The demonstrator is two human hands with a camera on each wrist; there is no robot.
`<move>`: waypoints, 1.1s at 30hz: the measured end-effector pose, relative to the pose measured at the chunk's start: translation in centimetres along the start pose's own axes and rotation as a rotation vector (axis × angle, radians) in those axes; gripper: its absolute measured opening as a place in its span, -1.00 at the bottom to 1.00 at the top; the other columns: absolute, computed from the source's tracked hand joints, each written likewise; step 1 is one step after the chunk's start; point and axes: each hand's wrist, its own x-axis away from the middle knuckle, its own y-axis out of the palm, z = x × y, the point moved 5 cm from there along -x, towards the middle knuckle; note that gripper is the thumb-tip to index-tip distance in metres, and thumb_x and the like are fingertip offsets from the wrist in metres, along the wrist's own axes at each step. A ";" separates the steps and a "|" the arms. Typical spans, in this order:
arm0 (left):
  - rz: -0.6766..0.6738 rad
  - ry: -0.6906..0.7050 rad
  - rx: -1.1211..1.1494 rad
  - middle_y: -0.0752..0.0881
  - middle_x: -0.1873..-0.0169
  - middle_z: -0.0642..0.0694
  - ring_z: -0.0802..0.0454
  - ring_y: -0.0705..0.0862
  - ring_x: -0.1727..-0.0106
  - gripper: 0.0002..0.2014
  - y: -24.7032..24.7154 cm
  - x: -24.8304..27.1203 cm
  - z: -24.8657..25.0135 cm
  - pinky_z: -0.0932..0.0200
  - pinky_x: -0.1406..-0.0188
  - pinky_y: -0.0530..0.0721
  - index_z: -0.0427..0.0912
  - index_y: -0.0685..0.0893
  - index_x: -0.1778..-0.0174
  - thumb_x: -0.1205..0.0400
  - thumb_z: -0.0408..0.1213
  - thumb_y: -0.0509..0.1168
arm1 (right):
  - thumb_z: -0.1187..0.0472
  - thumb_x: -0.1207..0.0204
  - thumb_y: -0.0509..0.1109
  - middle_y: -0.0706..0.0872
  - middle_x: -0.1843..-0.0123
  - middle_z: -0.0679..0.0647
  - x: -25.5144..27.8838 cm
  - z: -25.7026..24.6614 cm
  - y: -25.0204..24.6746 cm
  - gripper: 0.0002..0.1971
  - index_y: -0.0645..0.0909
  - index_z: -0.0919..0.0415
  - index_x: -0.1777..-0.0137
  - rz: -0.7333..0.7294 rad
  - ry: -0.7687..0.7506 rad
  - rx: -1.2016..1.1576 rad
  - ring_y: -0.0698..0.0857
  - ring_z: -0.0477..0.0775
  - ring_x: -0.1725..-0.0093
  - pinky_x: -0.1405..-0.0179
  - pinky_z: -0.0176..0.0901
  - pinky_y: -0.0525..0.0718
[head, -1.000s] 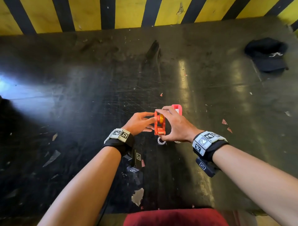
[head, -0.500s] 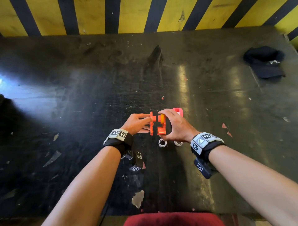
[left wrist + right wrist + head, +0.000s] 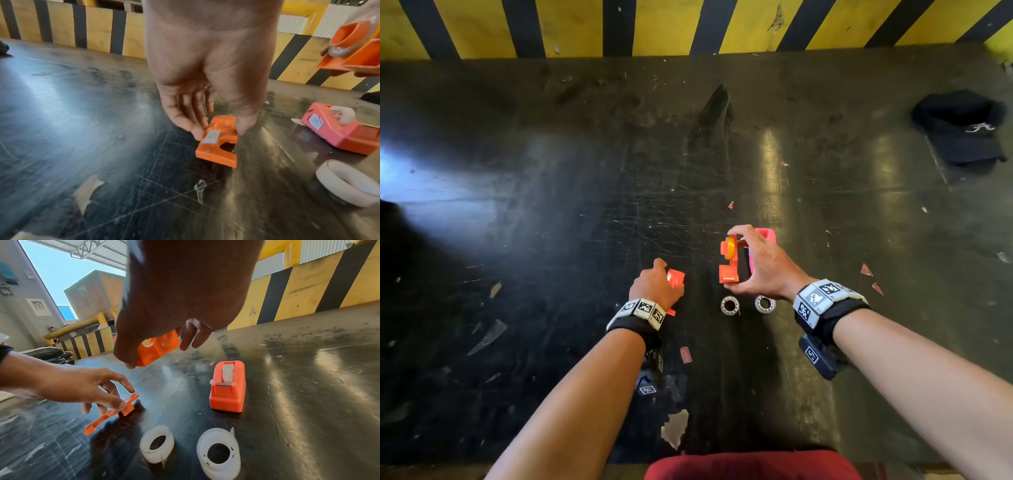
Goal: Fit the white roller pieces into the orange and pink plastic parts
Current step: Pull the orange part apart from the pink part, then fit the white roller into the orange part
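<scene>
Clearly light, rigid plastic throughout; white roller pieces (image 3: 156, 444) smooth, apt to roll, best pinched across rim. Two lie on worktop (image 3: 551, 240) just below right hand (image 3: 763, 263). Right grip curled round orange dispenser half (image 3: 728, 258), lifted. Left hand (image 3: 205, 91) pinches flat orange side plate (image 3: 218, 139) by edges, low over worktop. Pink dispenser (image 3: 227, 389) stands beside.

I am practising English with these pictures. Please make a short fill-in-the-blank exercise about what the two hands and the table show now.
1. The left hand pinches a flat orange piece low over the ____ table.
2. ____ white rollers lie loose on the table.
3. The right hand holds an orange part ____ the table.
4. The pink part already carries a ____ roller.

Missing words: black; Two; above; white
</scene>
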 end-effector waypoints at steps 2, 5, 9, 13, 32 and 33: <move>0.001 -0.001 -0.008 0.74 -0.29 -0.22 -0.24 0.80 -0.17 -0.36 0.0 0.1 0.0 -0.17 -0.14 0.82 -0.06 0.42 -0.56 -0.61 0.09 0.42 | -0.01 -0.24 0.80 0.59 -0.35 -0.01 -0.2 0.0 0.1 -0.03 0.32 0.08 -0.57 -0.002 0.004 0.005 0.45 -0.08 -0.23 -0.16 -0.17 0.49; 0.082 0.043 -0.005 0.65 -0.44 -0.23 -0.27 0.70 -0.40 -0.31 -0.9 0.1 0.9 -0.22 -0.32 0.74 -0.09 0.46 -0.59 -0.61 0.18 0.42 | -0.04 -0.22 0.81 0.64 -0.35 0.06 -0.4 0.3 0.1 0.01 0.28 0.03 -0.58 -0.007 0.022 0.004 0.55 0.00 -0.24 -0.16 -0.12 0.57; 0.054 0.292 0.369 0.83 -0.26 -0.06 0.00 0.78 -0.32 -0.47 -3.2 0.3 5.5 -0.03 -0.39 0.72 -0.11 0.70 -0.43 -0.67 0.17 0.37 | -0.07 -0.20 0.80 0.67 -0.32 0.06 -0.5 0.1 0.2 0.03 0.26 -0.01 -0.59 -0.010 0.031 0.004 0.67 0.10 -0.23 -0.17 -0.02 0.66; -0.139 0.385 0.534 0.87 -0.23 -0.03 0.10 0.82 -0.24 -0.53 -3.6 1.1 8.8 -0.01 -0.36 0.76 -0.04 0.73 -0.43 -0.66 0.11 0.43 | -0.07 -0.21 0.79 0.69 -0.23 0.02 -0.4 -0.4 0.4 0.03 0.25 -0.02 -0.60 -0.028 0.040 -0.022 0.72 0.07 -0.13 -0.15 -0.06 0.68; -0.058 0.397 -0.312 0.68 -0.34 -0.08 -0.13 0.65 -0.42 -0.46 4.3 4.6 4.4 -0.18 -0.47 0.61 0.01 0.58 -0.48 -0.59 0.02 0.49 | -0.12 -0.25 0.76 0.52 -0.63 0.08 4.3 1.7 0.2 0.11 0.16 -0.11 -0.71 -0.042 0.102 -0.035 0.71 0.14 -0.38 -0.34 0.05 0.65; -0.046 0.406 -0.314 0.66 -0.39 -0.08 -0.14 0.61 -0.47 -0.44 4.3 4.6 4.7 -0.20 -0.51 0.58 0.03 0.55 -0.51 -0.59 0.04 0.48 | -0.10 -0.26 0.77 0.52 -0.64 0.09 4.4 1.7 0.1 0.11 0.17 -0.09 -0.73 -0.039 0.100 -0.031 0.67 0.16 -0.43 -0.38 0.01 0.60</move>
